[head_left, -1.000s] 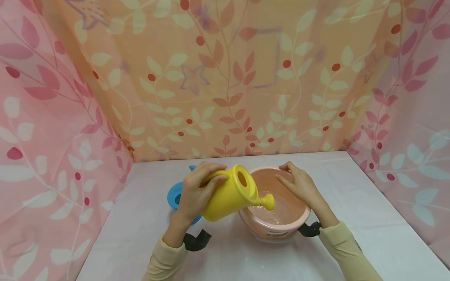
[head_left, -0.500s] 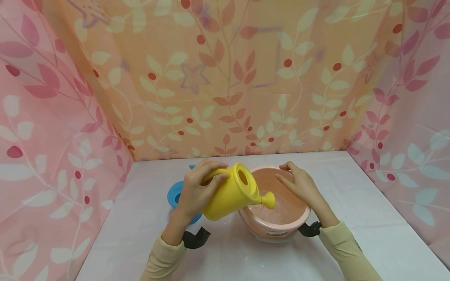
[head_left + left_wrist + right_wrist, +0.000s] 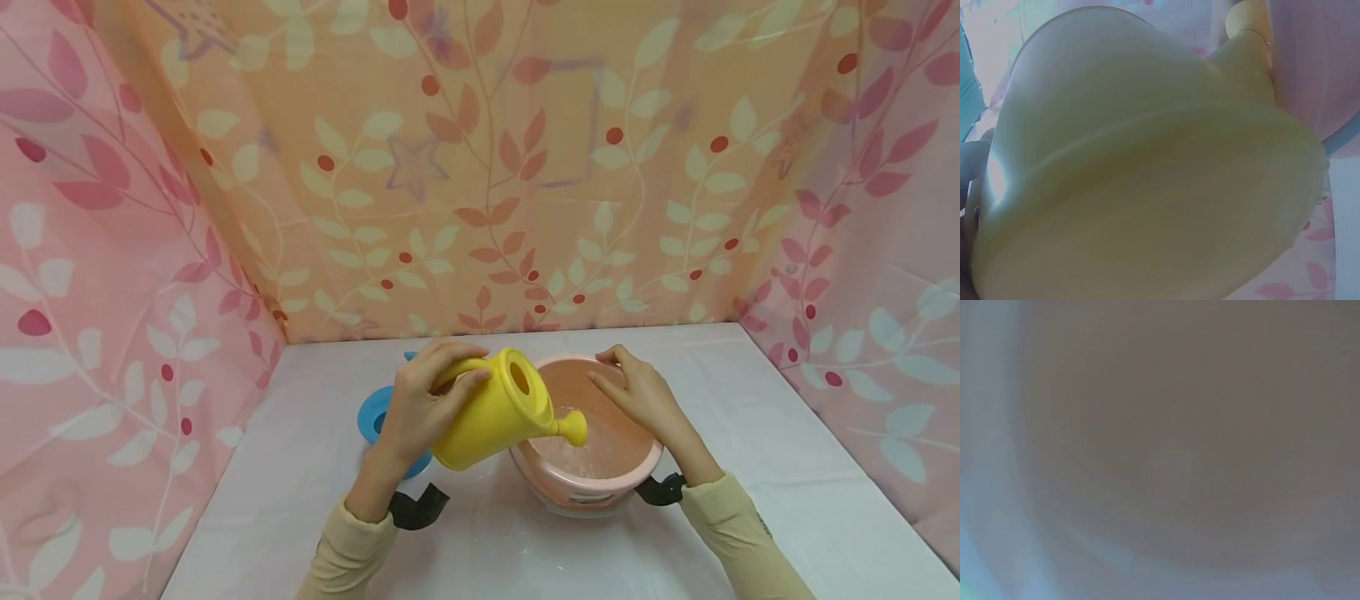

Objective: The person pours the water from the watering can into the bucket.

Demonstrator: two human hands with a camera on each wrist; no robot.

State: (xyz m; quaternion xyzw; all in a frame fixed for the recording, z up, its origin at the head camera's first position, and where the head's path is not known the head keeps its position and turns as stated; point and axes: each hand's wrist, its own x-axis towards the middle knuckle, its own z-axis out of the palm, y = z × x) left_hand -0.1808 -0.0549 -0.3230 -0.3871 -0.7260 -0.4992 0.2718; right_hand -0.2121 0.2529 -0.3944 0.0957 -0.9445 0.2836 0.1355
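Note:
My left hand grips the handle of a yellow watering can, tipped to the right. Its spout and round head reach over a pink basin with water in the bottom. The can's underside fills much of the left wrist view, with droplets at its edge. On the far right rim of the basin, my right hand holds on, thumb on the inner side and fingers over the edge. A blurred brownish surface fills the right wrist view.
Behind my left hand a blue plastic thing stands partly hidden on the white table. Small water drops lie on the tabletop in front of the basin. Leaf-patterned cloth encloses the back and both sides.
The watering can and left hand have risen very slightly, with the can still tipped. The right hand and the basin have stayed where they were.

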